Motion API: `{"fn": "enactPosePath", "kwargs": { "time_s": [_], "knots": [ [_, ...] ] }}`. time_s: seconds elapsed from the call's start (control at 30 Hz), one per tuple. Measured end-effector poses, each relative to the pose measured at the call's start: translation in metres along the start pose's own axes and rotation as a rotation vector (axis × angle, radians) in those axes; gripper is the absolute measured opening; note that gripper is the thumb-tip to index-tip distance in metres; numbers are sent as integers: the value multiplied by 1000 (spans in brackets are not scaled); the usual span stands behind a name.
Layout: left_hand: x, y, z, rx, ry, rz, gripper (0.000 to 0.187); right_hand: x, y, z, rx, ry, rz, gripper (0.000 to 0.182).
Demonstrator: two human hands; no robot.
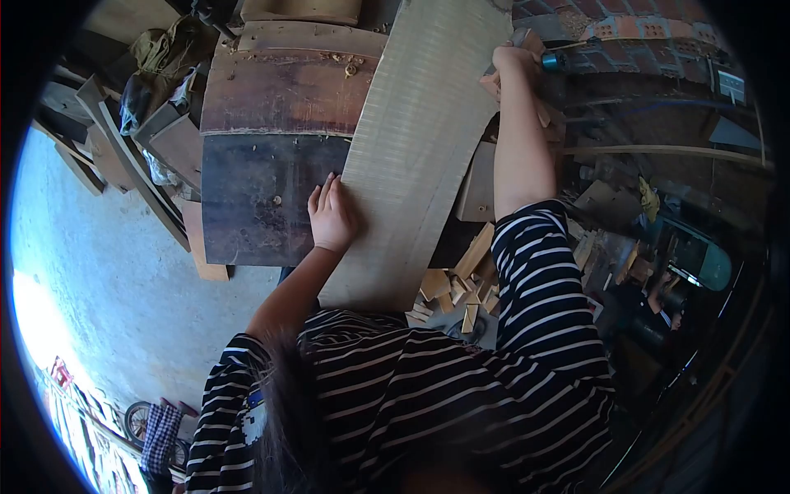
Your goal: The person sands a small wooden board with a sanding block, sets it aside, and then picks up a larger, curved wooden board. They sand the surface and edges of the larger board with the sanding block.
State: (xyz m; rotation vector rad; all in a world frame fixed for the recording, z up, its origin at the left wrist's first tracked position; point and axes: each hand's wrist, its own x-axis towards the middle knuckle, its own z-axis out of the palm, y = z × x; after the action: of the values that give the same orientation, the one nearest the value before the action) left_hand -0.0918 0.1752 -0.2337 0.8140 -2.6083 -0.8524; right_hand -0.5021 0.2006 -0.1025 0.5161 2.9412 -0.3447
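A long pale wooden board [420, 123] with a wavy grain lies lengthwise in front of me, its near end close to my body. My left hand [333, 216] rests against the board's left edge, fingers stretched out. Far out along the right edge, my right hand [513, 59] is closed among wooden pieces [527, 39]. What its fingers grip is hidden from view. A teal cylindrical object [555, 62] sits just right of that hand.
Dark worn panels [276, 198] with shavings lie left of the board. Wood offcuts [469, 296] are heaped below on the right. Curved planks [132, 156] lean at the left above the concrete floor [99, 255]. A brick wall [650, 53] stands far right. Another person [650, 305] is at right.
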Motion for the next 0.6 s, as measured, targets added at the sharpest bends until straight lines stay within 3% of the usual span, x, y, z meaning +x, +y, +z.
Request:
{"fn": "enactPosePath", "kwargs": {
  "time_s": [0.1,0.33,0.47,0.5,0.6],
  "knots": [
    [-3,0,0,13,1,0,48,12,-7,-4,116,-97,56,77],
    [-1,1,1,11,22,20,46,-32,62,16,-98,-59,-93,77],
    [-2,-2,5,3,41,25,46,-160,146,26,-71,-133,-116,77],
    [-2,-3,5,-5,32,41,46,-179,189,60,-115,-71,-160,78],
    [-5,-4,7,-13,50,40,47,-283,260,69,-244,60,-387,78]
  ]
}}
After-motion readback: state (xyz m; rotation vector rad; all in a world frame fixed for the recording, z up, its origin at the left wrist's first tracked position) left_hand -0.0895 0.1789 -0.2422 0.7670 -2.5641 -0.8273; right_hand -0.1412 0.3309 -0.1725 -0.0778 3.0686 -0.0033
